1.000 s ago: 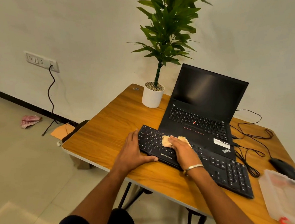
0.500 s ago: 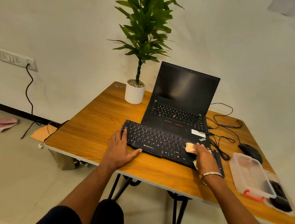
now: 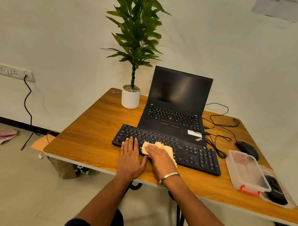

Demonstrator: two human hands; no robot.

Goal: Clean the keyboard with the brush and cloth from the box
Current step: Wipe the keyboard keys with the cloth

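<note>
A black keyboard (image 3: 195,154) lies near the front edge of the wooden table (image 3: 88,134), in front of a laptop. My right hand (image 3: 160,159) lies flat on a beige cloth (image 3: 166,147) and presses it onto the keyboard's left-middle keys. Beside it, my left hand (image 3: 131,158) rests flat with straight fingers on the keyboard's left end. A clear plastic box (image 3: 245,171) with a red clasp stands at the right. On the box's lid beside it lies a black object (image 3: 274,192), possibly the brush.
An open black laptop (image 3: 177,104) stands behind the keyboard, with a potted plant (image 3: 130,98) to its left. A black mouse (image 3: 247,149) and loose cables (image 3: 216,136) lie at the back right. The table's front edge runs just under my wrists.
My right hand has swept the cloth from the keyboard's right part back to its left-middle, close to my left hand. The left hand stays at the keyboard's left end.
</note>
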